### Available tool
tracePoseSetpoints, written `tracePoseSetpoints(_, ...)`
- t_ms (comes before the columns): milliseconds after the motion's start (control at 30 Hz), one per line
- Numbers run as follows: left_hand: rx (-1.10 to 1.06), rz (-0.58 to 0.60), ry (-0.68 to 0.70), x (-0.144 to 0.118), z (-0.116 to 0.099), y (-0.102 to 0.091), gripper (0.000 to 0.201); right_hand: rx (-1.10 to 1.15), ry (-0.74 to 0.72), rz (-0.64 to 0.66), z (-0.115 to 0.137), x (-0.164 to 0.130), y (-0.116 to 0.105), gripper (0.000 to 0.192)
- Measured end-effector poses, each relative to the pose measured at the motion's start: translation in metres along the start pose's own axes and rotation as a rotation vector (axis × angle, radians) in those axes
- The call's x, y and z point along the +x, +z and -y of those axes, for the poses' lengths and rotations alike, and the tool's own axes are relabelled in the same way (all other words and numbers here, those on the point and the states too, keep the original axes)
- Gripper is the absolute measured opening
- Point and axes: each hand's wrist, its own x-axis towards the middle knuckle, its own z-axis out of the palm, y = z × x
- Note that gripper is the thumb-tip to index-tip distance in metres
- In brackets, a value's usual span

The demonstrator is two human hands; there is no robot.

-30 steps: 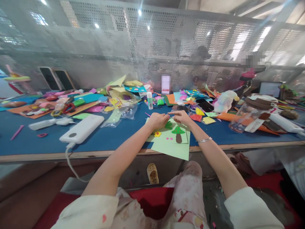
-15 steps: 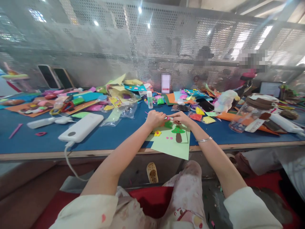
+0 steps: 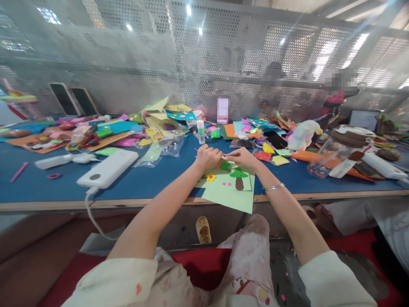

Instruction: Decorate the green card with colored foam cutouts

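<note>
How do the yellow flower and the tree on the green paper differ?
The flower is yellow with a reddish centre, while the tree has a red-dotted green crown and brown trunk. The flower is smaller than the tree. Both lie on the light green paper.

We face a perforated grey metal screen [image 3: 204, 55] standing behind a long blue table [image 3: 47, 192] with a pale wooden edge [image 3: 47, 207]. Small lights [image 3: 129, 27] gleam on the screen, and bright slanting patches [image 3: 354, 50] glow at upper right. Below, we see red seating [image 3: 207, 264] and grey floor [image 3: 283, 273].
</note>
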Motion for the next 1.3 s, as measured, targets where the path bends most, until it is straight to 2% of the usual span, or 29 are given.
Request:
tracePoseSetpoints(233,0.009,-0.025,-0.031,-0.001,0.000,0.006,0.044,0.040,0.025,-0.095,-0.005,0.003,0.000,0.051)
tracePoseSetpoints(533,-0.002,-0.072,-0.110,-0.003,0.003,0.013,0.045,0.074,0.038,-0.052,0.002,-0.003,0.002,0.051)
tracePoseSetpoints(800,-0.019,-0.081,-0.056,-0.003,0.001,0.009,0.044,0.072,0.028,-0.024,-0.005,-0.001,0.004,0.047)
tracePoseSetpoints(1200,0.020,-0.053,0.047,-0.003,-0.004,0.009,0.036,-0.069,-0.047,0.040,-0.003,0.000,-0.002,0.035)
tracePoseSetpoints(1300,-0.003,-0.058,0.020,-0.002,-0.003,0.007,0.038,-0.051,-0.024,0.023,-0.004,0.000,-0.002,0.039)
